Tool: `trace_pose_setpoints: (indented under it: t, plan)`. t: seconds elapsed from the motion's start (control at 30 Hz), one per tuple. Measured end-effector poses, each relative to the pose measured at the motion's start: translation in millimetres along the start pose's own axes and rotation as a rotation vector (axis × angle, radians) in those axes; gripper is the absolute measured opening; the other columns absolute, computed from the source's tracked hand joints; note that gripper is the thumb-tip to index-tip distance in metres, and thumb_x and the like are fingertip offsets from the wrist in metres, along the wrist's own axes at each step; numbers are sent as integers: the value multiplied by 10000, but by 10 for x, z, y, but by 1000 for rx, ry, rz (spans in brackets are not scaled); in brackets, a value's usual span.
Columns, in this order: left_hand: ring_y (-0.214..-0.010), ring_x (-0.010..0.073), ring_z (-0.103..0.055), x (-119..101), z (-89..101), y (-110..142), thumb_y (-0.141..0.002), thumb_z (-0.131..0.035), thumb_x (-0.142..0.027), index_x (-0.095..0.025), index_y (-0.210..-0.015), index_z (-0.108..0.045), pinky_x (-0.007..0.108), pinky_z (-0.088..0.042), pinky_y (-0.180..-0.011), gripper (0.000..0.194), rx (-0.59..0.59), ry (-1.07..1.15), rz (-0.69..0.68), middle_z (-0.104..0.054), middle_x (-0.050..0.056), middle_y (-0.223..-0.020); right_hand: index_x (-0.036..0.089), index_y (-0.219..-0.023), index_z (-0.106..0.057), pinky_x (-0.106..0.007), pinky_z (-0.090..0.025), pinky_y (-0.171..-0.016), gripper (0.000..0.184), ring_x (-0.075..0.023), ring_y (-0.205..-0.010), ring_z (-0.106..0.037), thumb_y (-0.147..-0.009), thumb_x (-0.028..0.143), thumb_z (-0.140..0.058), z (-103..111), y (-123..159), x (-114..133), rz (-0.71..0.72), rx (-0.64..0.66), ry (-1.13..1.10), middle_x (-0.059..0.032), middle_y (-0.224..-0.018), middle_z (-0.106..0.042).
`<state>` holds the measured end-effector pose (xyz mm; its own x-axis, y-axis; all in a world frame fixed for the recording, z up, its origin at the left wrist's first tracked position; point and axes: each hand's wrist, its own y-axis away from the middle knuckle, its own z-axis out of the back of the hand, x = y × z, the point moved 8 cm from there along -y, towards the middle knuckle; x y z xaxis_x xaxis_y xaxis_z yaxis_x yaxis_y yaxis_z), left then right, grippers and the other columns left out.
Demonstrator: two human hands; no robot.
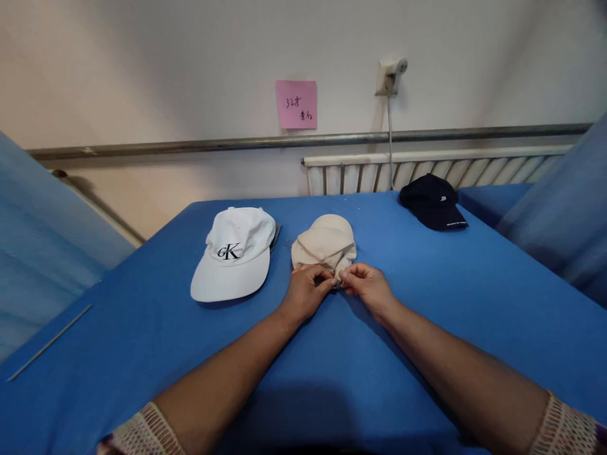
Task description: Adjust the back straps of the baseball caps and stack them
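Observation:
A beige baseball cap (326,243) lies on the blue-covered table (303,379) with its brim pointing away from me and its crown partly folded in. My left hand (307,287) pinches the near edge of the cap, at the back strap. Beside it, my right hand (367,285) pinches the same strap area from the other side, fingertips close to the left ones. Exactly what part of the strap sits between the fingers is hidden. To the left rests a white baseball cap (237,253) with black lettering, its brim towards me.
A dark navy cap (431,201) sits at the far right of the table. A thin stick (50,342) lies near the left edge. Behind are a metal rail (213,145), a radiator (370,174), a plugged-in cord (390,139) and a pink note (296,104). Blue curtains (38,246) hang at both sides.

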<state>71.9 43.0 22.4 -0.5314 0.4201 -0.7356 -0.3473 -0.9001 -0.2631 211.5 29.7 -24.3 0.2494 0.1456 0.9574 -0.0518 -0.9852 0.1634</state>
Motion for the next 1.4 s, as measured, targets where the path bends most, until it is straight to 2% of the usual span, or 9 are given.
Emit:
trace_pose_setpoints:
  t: [0.3, 0.6, 0.77, 1.0, 1.23, 1.4]
  plan:
    - [-743, 162, -641, -14, -17, -16, -788, -678, -270, -195, -699, -703, 291, -452, -762, 119, 17, -42, 42, -723, 3, -747, 170, -601, -620, -247, -425, -513, 356, -104, -503, -532, -536, 460, -816, 9, -23, -3, 26, -30, 18, 0, -549, -626]
    - [-696, 158, -619, 30, -27, -22, -757, -704, -309, -176, -668, -668, 276, -434, -690, 164, 32, -80, 122, -704, 7, -700, 164, -626, -619, -253, -448, -506, 368, -110, -494, -554, -540, 453, -829, 2, -54, -30, 69, -6, 17, -10, -572, -647]
    - [-668, 147, -605, 31, -31, -21, -738, -689, -255, -176, -647, -652, 263, -424, -663, 126, 45, -114, 145, -690, -1, -680, 170, -616, -608, -248, -439, -487, 372, -101, -465, -533, -546, 456, -836, -14, -63, -41, 100, 9, 47, 0, -553, -641]
    - [-626, 137, -603, 137, -85, -14, -734, -649, -244, -168, -660, -650, 245, -426, -613, 106, 97, 5, 210, -691, 2, -678, 170, -630, -605, -250, -437, -480, 387, -102, -455, -530, -558, 481, -823, -45, -56, -64, 127, 18, 83, 3, -546, -633]
    - [-674, 142, -608, 75, -16, 14, -757, -665, -282, -182, -722, -672, 262, -439, -679, 107, 71, -32, 150, -706, -2, -737, 190, -748, -569, -263, -479, -512, 409, -112, -477, -558, -558, 455, -816, -14, -78, -130, 40, 15, -46, 33, -559, -622]
    - [-793, 178, -618, 11, 10, 44, -763, -691, -335, -192, -832, -658, 309, -443, -776, 163, 45, -109, 114, -713, 16, -852, 187, -817, -557, -240, -465, -514, 424, -102, -497, -561, -566, 402, -823, 0, -94, -114, 55, 12, -82, 37, -597, -636]
